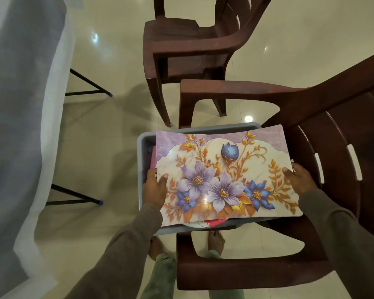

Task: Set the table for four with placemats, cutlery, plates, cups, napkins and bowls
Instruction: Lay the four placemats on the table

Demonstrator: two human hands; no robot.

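Over bin (143,139), placemat (225,173) edge-gripped.

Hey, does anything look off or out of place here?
Nothing looks damaged or spilled. The floral placemat sits slightly askew over the grey bin only because left hand and right hand hold its ends.

— Where are the arms?

— Both reach forward and down, in brown-grey sleeves to the wrists. The left hand (154,187) sits at the left, thumb lying on top of what it grips, the other fingers curled underneath, out of sight.

— And the other?

— The right hand (300,180) mirrors it at the right (thumb on top again, pointing inward), fingers tucked below. The hands are well apart, at about the same height.

— Anything lower?

— Two bare feet between the forearms.
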